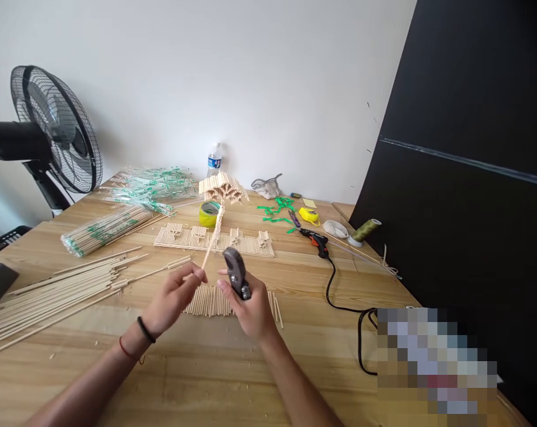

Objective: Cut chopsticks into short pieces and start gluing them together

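My left hand (173,299) pinches the lower end of a thin wooden stick (210,254), which slants up and away over the table. In my right hand (254,308) is a dark grey tool with a bolted joint, which looks like pruning shears (235,270); its handles are mostly hidden by the palm. Below and between the hands lies a row of short cut sticks (208,301). Beyond them is a flat panel of sticks (191,242) with small stacked blocks on it. A tree-like stick model (223,187) stands behind, its trunk partly overlapped by the held stick.
Long loose sticks (68,290) and a plastic-wrapped bundle (104,230) lie left, near a fan (57,127). Yellow tape (208,214) and a bottle (214,160) stand at the back. To the right are a corded glue gun (315,240), tape measure (309,215) and thread spool (365,231).
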Available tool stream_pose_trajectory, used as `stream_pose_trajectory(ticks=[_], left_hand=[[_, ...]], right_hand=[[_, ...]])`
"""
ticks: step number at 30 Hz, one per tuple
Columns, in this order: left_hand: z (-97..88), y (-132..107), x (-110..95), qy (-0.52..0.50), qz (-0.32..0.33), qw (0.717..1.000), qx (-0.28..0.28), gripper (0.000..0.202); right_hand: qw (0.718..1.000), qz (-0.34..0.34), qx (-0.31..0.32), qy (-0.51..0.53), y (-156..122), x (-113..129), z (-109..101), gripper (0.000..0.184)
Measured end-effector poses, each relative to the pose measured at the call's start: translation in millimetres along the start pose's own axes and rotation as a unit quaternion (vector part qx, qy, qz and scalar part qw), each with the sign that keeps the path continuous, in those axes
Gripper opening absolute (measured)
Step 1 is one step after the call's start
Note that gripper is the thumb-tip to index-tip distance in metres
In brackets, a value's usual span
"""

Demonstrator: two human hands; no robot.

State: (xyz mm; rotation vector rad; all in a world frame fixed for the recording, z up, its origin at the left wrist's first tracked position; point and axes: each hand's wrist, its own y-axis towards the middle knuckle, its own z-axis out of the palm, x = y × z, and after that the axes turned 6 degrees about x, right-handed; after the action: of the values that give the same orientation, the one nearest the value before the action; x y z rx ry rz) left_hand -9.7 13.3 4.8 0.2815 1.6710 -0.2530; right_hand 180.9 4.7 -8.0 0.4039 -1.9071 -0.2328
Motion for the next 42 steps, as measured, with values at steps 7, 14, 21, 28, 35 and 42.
stream_pose_trajectory(ticks=[7,14,21,28,35,42], left_hand=[[15.8,-6,-3,0.085,0.046,0.991,0.091,0.029],[-3.4,1,20,-0.014,0.023,0.999,0.042,0.04],[-42.2,17,23,0.372,0.069,0.923,-0.073,0.03],[-65.6,28,37,0.493,-0.026,0.862,-0.113,0.007],[-29.8,12,17,0.434,0.059,0.898,-0.034,0.012],[2.9,-3,6,0.325,0.161,0.932,-0.015,0.008]], right_hand=[[0.975,0.111,0.003,0.193,-2,5,7,0.035],[0.972,0.122,-0.093,0.179,4,-10,-2,0.04],[0.966,0.127,-0.11,0.197,5,-21,-5,0.038],[0.962,0.133,-0.117,0.209,6,-24,-4,0.035],[0.955,0.116,-0.108,0.251,5,-17,-2,0.028],[0.965,0.104,-0.105,0.216,4,-14,-2,0.027]])
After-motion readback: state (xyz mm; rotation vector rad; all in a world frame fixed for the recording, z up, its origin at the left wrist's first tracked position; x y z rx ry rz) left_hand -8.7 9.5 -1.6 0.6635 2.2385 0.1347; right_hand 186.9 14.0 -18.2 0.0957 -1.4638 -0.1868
